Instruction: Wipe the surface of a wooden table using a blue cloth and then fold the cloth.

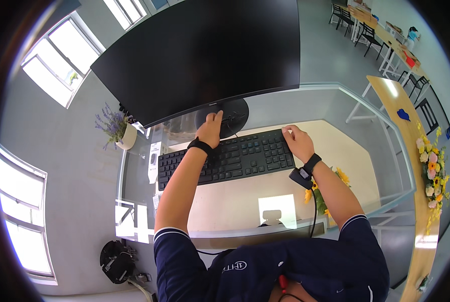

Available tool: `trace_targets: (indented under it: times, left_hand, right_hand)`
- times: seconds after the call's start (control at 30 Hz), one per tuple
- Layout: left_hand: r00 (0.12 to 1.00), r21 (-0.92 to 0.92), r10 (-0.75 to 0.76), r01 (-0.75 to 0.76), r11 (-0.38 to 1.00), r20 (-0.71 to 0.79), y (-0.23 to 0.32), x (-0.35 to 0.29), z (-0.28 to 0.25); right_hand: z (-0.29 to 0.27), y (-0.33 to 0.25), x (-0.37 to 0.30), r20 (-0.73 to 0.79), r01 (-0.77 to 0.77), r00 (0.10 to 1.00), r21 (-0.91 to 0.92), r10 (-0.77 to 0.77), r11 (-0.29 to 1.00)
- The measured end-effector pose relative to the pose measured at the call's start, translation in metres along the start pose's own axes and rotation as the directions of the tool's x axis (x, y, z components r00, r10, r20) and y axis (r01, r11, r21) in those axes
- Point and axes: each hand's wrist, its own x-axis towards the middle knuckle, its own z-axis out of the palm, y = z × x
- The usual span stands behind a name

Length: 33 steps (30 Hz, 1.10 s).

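A long black keyboard lies slightly slanted on the glass desk. My right hand grips its right end, thumb and fingers curled round the edge. Past the keyboard's far edge reaches my left hand, its fingers bent over the round black monitor base. A dark bundled cable rests on that base, right beside the left fingertips. The fingertips' hold is too small to make out. Above stands a large monitor with a dark screen.
A small white box stands left of the keyboard. A white pot of lavender is farther left. Yellow flowers show beside my right forearm, near a black wrist device with a hanging cable. A wooden table with flowers stands right.
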Motion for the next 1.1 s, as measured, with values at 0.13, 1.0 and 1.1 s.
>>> trace_targets:
  times: [0.13, 1.0, 1.1]
  left_hand:
    - [0.998, 0.017, -0.013, 0.014, 1.0, -0.068, 0.013, -0.025, -0.051]
    - [0.921, -0.728, -0.097, 0.359, 0.584, 0.376, 0.129, -0.346, 0.198]
    - [0.922, -0.546, 0.156, 0.07, 0.835, 0.355, 0.135, -0.296, 0.228]
  right_hand:
    - [0.002, 0.003, 0.001, 0.007, 0.021, 1.0, -0.003, -0.021, 1.0]
    - [-0.156, 0.042, -0.115, 0.097, -0.007, 0.995, 0.28, -0.021, 0.96]
    - [-0.18, 0.077, -0.167, -0.053, -0.121, 0.99, 0.17, 0.131, 0.978]
